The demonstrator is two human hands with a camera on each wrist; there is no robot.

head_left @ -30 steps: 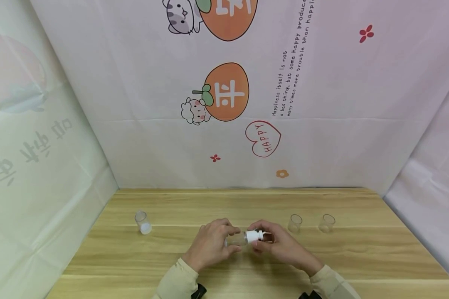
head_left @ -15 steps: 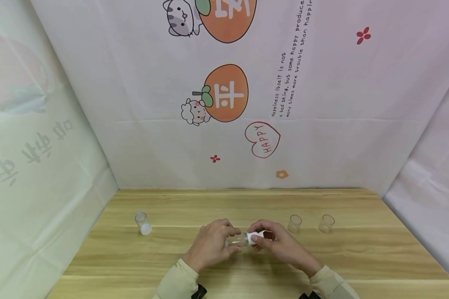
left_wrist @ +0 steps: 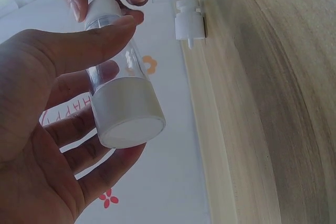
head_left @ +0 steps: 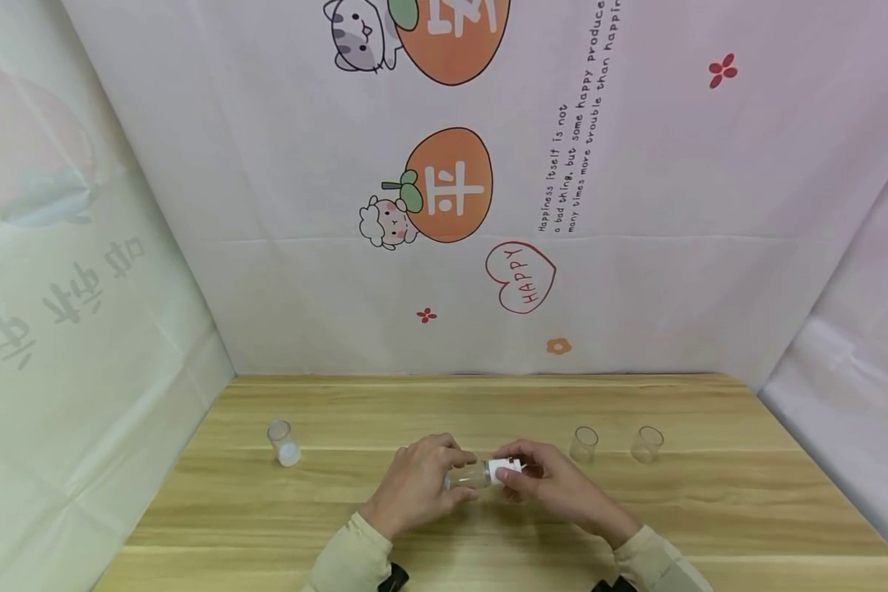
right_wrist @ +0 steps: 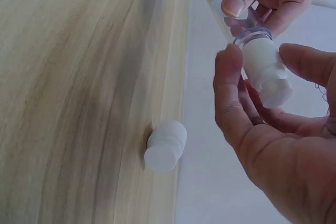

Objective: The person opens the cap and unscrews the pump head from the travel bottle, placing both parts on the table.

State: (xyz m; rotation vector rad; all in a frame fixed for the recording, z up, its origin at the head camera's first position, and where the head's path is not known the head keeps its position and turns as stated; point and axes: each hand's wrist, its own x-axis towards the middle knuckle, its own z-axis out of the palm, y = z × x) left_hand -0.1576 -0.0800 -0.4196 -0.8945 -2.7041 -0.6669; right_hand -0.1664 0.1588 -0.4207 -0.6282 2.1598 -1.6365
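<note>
In the head view my left hand (head_left: 418,481) grips the body of a clear bottle (head_left: 468,474), which lies sideways between the two hands. Its broad white base (left_wrist: 128,111) faces the left wrist camera. A white pump head (right_wrist: 262,64) sits at the bottle's neck. The thumb and fingers of my right hand (head_left: 562,492) pinch this pump head from either side. Parts of the bottle are hidden behind the left fingers. Another white pump head (right_wrist: 166,145) rests on the table beyond the hands, seen in both wrist views.
Two clear caps (head_left: 583,445) stand on the wooden table (head_left: 710,510) to the right. At the left is a small clear container (head_left: 284,441) with a white bottom. A printed white cloth (head_left: 303,312) hangs along the table's back edge.
My right thumb has shifted from below the pump head onto its near side, and the nozzle has turned out of plain sight. The left hand keeps its hold on the bottle.
</note>
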